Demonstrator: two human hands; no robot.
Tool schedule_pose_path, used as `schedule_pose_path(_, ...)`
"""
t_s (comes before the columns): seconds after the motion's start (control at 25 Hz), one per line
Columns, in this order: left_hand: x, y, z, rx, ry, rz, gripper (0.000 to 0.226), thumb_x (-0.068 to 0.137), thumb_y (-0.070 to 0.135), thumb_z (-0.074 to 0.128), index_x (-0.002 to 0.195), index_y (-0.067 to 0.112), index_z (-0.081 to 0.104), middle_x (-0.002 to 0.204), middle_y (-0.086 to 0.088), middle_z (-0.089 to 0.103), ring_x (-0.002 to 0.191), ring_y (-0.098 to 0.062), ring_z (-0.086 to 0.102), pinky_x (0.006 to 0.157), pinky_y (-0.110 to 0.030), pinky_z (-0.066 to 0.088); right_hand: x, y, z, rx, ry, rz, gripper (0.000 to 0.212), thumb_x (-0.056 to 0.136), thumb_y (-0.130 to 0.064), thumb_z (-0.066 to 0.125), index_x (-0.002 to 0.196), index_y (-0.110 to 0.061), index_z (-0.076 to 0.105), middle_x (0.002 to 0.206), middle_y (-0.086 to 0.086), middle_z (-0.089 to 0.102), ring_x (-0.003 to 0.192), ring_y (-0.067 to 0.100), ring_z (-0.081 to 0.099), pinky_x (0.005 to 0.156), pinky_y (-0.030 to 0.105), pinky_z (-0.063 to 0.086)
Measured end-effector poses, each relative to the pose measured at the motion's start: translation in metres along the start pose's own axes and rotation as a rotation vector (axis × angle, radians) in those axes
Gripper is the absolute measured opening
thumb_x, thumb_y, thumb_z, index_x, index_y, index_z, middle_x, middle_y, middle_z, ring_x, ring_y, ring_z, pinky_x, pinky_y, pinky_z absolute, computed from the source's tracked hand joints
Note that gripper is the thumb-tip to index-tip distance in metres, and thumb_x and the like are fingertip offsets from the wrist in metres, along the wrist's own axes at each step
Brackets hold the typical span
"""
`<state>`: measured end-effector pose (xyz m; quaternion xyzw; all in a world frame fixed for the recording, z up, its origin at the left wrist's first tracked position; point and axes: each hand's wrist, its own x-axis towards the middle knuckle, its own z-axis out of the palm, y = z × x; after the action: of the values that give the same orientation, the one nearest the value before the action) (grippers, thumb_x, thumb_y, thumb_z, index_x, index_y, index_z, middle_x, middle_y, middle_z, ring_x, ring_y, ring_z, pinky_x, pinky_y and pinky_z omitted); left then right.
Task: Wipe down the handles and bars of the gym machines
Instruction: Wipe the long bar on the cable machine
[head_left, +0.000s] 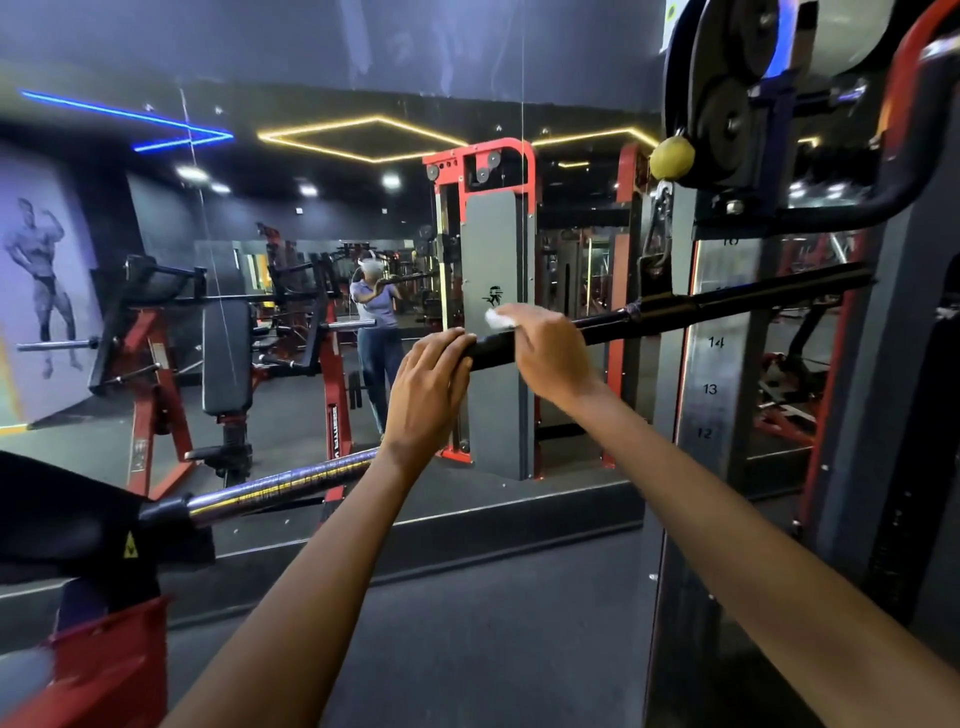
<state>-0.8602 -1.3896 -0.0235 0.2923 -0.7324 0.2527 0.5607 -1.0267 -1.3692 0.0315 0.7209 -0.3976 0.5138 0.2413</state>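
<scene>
The black cable-attachment bar (675, 312) hangs at chest height in front of the mirror (311, 312), clipped by a carabiner (655, 234) to the cable under the pulley wheels (727, 124) of the weight-stack machine. The left hand (426, 384) curls its fingers over the bar's near end and grips it. The right hand (545, 348) sits just beside it, closed round the bar with a small white cloth (498, 319) pressed under the fingers.

The bar looks rigid and fairly heavy, but since it hangs from one central point it will likely swing or tip when rubbed, so steadying one end makes sense. Its dark grip sleeve probably gives decent friction. The cloth is soft and light, and should wrap round the bar and slide along it.
</scene>
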Motion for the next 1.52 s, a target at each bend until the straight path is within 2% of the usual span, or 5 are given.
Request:
schedule_pose_path(0.32, -0.001, 0.006, 0.006, -0.058, -0.013, -0.037, 0.036, 0.098, 0.022, 0.045, 0.124, 0.001, 0.059, 0.121, -0.014, 0.06, 0.114, -0.022, 0.05, 0.098, -0.042, 0.049, -0.017, 0.042, -0.005, -0.261, 0.319, 0.291, 0.032, 0.088, 0.0, 0.037, 0.099, 0.0, 0.066, 0.099, 0.016, 0.069, 0.102, 0.031, 0.063, 0.104, 0.042, 0.041)
schedule_pose_path(0.48, -0.005, 0.002, 0.008, -0.034, -0.052, -0.045, 0.038, 0.098, 0.024, 0.045, 0.127, 0.003, 0.058, 0.125, -0.014, 0.059, 0.116, -0.025, 0.051, 0.098, -0.046, 0.049, -0.014, 0.013, 0.003, -0.078, 0.1, -0.008, 0.037, 0.09, -0.01, 0.034, 0.103, -0.001, 0.067, 0.098, 0.017, 0.069, 0.093, 0.029, 0.066, 0.086, 0.037, 0.054)
schedule_pose_path(1.04, -0.011, -0.006, -0.01, -0.349, -0.143, -0.142, 0.044, 0.088, 0.019, 0.066, 0.131, 0.012, 0.057, 0.122, -0.011, 0.058, 0.109, -0.004, 0.05, 0.097, -0.011, 0.041, -0.013, 0.018, -0.019, -0.079, 0.09, 0.086, 0.033, 0.091, -0.005, 0.037, 0.108, 0.0, 0.065, 0.089, 0.017, 0.069, 0.074, 0.028, 0.065, 0.071, 0.037, 0.056)
schedule_pose_path(1.4, 0.002, 0.011, -0.024, -0.588, -0.4, -0.312, 0.047, 0.081, 0.02, 0.076, 0.123, 0.03, 0.056, 0.105, -0.001, 0.066, 0.062, 0.008, 0.06, 0.065, -0.01, 0.051, -0.033, -0.008, -0.008, -0.083, 0.04, -0.086, 0.026, 0.089, 0.001, 0.045, 0.104, -0.001, 0.066, 0.097, 0.016, 0.069, 0.094, 0.03, 0.065, 0.091, 0.039, 0.051)
schedule_pose_path(1.52, 0.002, 0.017, -0.029, -0.748, -0.433, -0.417, 0.044, 0.085, 0.018, 0.072, 0.124, 0.032, 0.056, 0.102, 0.002, 0.064, 0.045, -0.006, 0.053, 0.048, -0.015, 0.048, -0.035, 0.035, -0.036, -0.168, 0.266, 0.152, 0.036, 0.092, -0.007, 0.032, 0.114, -0.001, 0.061, 0.116, 0.016, 0.063, 0.118, 0.027, 0.054, 0.102, 0.039, 0.045)
